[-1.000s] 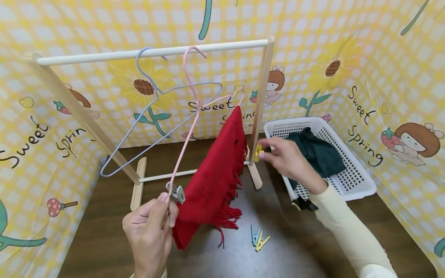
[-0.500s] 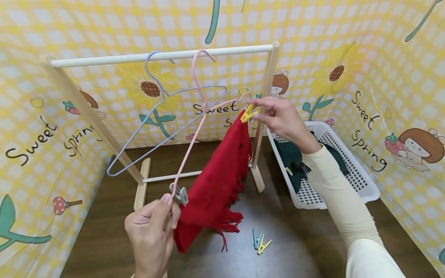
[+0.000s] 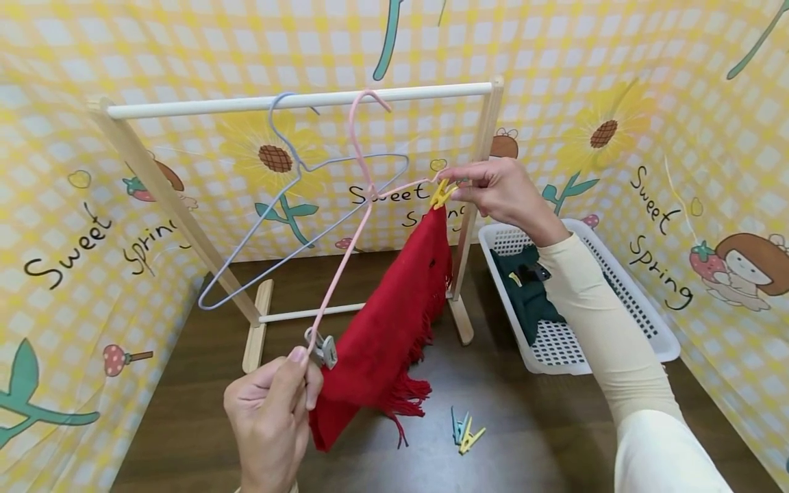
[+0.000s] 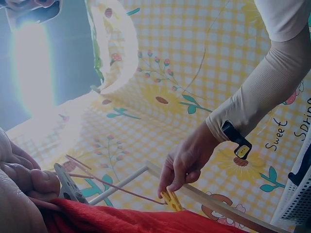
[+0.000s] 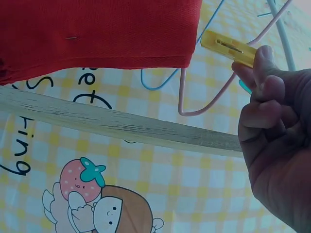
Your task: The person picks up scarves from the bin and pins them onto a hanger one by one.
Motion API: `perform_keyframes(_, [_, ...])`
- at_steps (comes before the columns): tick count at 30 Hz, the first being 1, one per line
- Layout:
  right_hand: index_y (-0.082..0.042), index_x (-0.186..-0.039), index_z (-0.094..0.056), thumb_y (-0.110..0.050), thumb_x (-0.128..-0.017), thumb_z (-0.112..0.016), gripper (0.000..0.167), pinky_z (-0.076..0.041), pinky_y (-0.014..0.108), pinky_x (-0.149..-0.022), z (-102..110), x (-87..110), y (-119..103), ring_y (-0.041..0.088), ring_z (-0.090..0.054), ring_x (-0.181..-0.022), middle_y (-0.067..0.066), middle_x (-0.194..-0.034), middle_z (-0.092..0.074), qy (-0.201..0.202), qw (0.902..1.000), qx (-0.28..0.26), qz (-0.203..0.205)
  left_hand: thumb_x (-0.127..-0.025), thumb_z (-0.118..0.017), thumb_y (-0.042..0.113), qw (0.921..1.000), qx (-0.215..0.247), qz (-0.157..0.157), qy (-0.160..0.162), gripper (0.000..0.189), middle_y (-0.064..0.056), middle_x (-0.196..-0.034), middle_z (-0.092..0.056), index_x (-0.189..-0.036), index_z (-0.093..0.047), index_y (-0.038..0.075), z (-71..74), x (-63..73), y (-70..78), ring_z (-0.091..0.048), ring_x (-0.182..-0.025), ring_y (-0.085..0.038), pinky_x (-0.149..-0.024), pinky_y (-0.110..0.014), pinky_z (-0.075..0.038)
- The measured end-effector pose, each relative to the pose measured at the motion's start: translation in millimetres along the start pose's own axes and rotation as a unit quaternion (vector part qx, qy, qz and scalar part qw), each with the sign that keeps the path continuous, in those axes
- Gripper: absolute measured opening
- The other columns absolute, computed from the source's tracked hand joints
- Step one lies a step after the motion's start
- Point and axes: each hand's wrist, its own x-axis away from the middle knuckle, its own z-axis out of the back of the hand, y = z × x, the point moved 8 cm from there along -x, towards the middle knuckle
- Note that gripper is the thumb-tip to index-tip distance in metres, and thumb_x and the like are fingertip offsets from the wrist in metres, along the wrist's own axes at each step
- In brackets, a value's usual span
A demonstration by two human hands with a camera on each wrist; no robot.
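My left hand (image 3: 271,411) grips the lower left end of a pink hanger (image 3: 341,270), whose hook is over the white rail. Beside those fingers a grey clothespin (image 3: 327,350) sits on the hanger at the edge of a red fringed scarf (image 3: 391,322). The scarf drapes over the hanger's lower bar. At its upper right corner, my right hand (image 3: 504,195) pinches a yellow clothespin (image 3: 441,195) between thumb and fingers. The right wrist view shows that clothespin (image 5: 228,47) close by the scarf's edge; whether it bites the cloth I cannot tell.
A blue hanger (image 3: 246,236) hangs left on the wooden rack's rail (image 3: 197,107). One teal clothespin (image 3: 459,428) and one yellow clothespin (image 3: 471,438) lie on the dark floor. To the right stands a white basket (image 3: 662,342) holding dark green cloth (image 3: 524,291).
My right hand has risen leftward from beside the basket, bringing the yellow clothespin to the scarf's upper right corner. The left hand keeps its grip on the pink hanger.
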Motion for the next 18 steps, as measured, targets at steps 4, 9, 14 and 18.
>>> perform_keyframes(4, [-0.017, -0.113, -0.079, -0.011, -0.090, -0.078, 0.024, -0.046, 0.017, -0.055, -3.2, -4.0, -0.9, 0.010, -0.064, -0.060, 0.007, -0.101, -0.078, -0.006, 0.9998, 0.016, -0.005, -0.092, -0.029, -0.029, 1.0000, -0.001, 0.003, -0.003, 0.046, -0.006, -0.045, -0.029, -0.056, -0.046, -0.007, 0.5, 0.9, -0.1, -0.019, -0.040, -0.011, -0.041, -0.023, -0.016])
perform_keyframes(9, [-0.012, -0.108, -0.081, -0.008, -0.088, -0.079, 0.021, -0.053, 0.010, -0.079, -4.2, -8.2, -6.5, 0.017, -0.075, -0.099, 0.008, -0.107, -0.078, 0.009, 0.9992, 0.028, 0.028, -0.091, -0.029, -0.029, 1.0000, -0.004, 0.000, -0.004, 0.046, -0.006, -0.046, -0.030, -0.056, -0.047, -0.007, 0.0, 1.3, 2.2, -0.020, -0.040, -0.012, -0.041, -0.023, -0.016])
perform_keyframes(14, [-0.009, -0.106, -0.081, -0.004, -0.087, -0.078, 0.019, -0.055, 0.014, -0.083, -10.0, -11.6, -6.8, 0.016, -0.074, -0.103, 0.010, -0.106, -0.078, 0.001, 0.9987, 0.005, 0.052, -0.090, -0.026, -0.031, 0.9998, 0.004, -0.010, -0.014, 0.047, -0.005, -0.045, -0.028, -0.055, -0.045, -0.006, -2.6, 2.3, 5.1, -0.019, -0.041, -0.011, -0.041, -0.024, -0.016])
perform_keyframes(18, [-0.008, -0.105, -0.081, -0.002, -0.088, -0.076, 0.018, -0.056, 0.015, -0.083, -18.2, -12.6, -1.6, 0.009, -0.073, -0.102, 0.011, -0.104, -0.078, -0.024, 0.9985, -0.025, 0.042, -0.088, -0.024, -0.032, 0.9995, 0.011, -0.020, -0.023, 0.047, -0.004, -0.045, -0.027, -0.055, -0.044, -0.006, -5.3, 3.9, 6.3, -0.018, -0.041, -0.011, -0.041, -0.023, -0.016])
